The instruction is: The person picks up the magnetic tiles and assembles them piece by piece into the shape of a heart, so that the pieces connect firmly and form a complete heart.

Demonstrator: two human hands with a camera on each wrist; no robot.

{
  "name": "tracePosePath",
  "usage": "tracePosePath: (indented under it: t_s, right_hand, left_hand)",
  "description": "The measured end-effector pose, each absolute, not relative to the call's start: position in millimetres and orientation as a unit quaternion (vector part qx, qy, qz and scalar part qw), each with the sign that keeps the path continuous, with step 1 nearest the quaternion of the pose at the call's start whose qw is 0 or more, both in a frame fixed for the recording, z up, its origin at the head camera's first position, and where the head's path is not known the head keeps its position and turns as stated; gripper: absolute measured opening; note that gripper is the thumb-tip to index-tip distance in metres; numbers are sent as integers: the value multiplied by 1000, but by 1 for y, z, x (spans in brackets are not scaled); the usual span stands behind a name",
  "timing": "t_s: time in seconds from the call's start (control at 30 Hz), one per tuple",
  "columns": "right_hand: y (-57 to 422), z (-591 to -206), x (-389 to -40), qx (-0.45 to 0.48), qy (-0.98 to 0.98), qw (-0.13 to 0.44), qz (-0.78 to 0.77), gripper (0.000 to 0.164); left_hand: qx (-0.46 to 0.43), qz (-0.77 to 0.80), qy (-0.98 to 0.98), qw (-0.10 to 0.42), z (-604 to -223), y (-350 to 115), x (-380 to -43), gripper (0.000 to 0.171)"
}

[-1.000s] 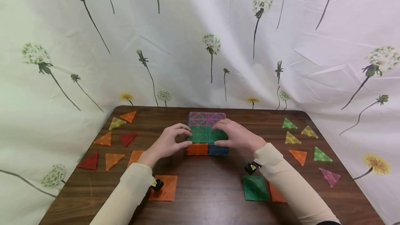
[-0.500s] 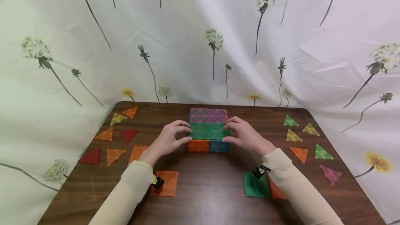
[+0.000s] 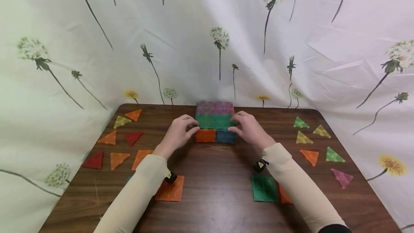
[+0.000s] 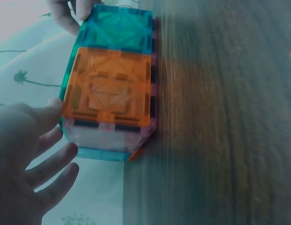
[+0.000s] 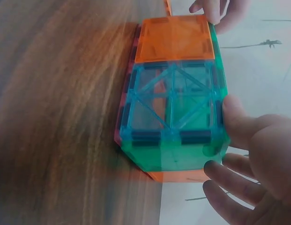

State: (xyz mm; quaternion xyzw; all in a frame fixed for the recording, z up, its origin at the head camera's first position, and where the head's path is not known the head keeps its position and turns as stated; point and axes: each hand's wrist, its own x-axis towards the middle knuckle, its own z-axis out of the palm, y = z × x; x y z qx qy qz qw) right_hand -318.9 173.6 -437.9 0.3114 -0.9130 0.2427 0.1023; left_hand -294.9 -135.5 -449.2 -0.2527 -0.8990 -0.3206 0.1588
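On the near part of the table point(image 3: 216, 197), saw an orange square point(image 3: 174, 190) at left, a green square point(image 3: 263, 189) at right. By the far edge's middle, gripped a tile box point(image 3: 215, 122) at both ends with bent fingers of left hand point(image 3: 178, 132) and right hand point(image 3: 251, 128); could not tell its contents.

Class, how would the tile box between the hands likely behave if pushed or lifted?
Pushed, the tile box would likely slide: its faces are flat. Its thin, see-through walls look light. Lifted, it might split at the seam between orange tile and blue tile.
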Motion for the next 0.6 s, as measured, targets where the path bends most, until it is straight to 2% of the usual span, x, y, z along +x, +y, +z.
tracePosePath:
  t_s: [0.33,0.6]
  right_hand:
    - [161,-435,-343,274,-927,109,233,35]
    - [188,-435,-330,257,-922,87,276,45]
  left_hand:
    - [-210,-323,-910,156,-448,-130,-320,15]
    - [-228,-362,-897,110,-455,-152,-311,30]
